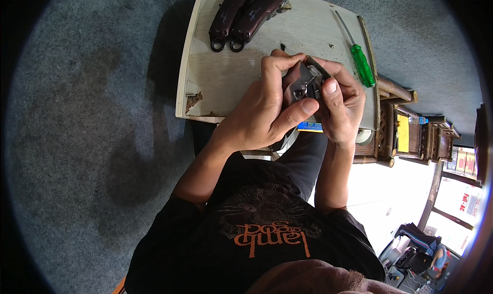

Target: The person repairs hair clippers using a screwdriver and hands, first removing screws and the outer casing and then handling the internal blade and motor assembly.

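Both hands close around a hair clipper (298,83) with a dark, shiny body, held above the near part of a small table. My left hand (257,106) wraps its body from the left, thumb lying along the near side. On the other side, my right hand (343,104) grips it near the toothed blade (318,67), with the thumb beside the blade. The palms and fingers hide much of the clipper's underside and lower body.
Two dark maroon clippers (257,16) lie side by side at the table's far left. A green-handled screwdriver (363,68) rests along the right edge of the pale, chipped tabletop (205,70). A tiny metal piece (332,46) lies beyond my hands. Bamboo furniture (390,134) stands at right.
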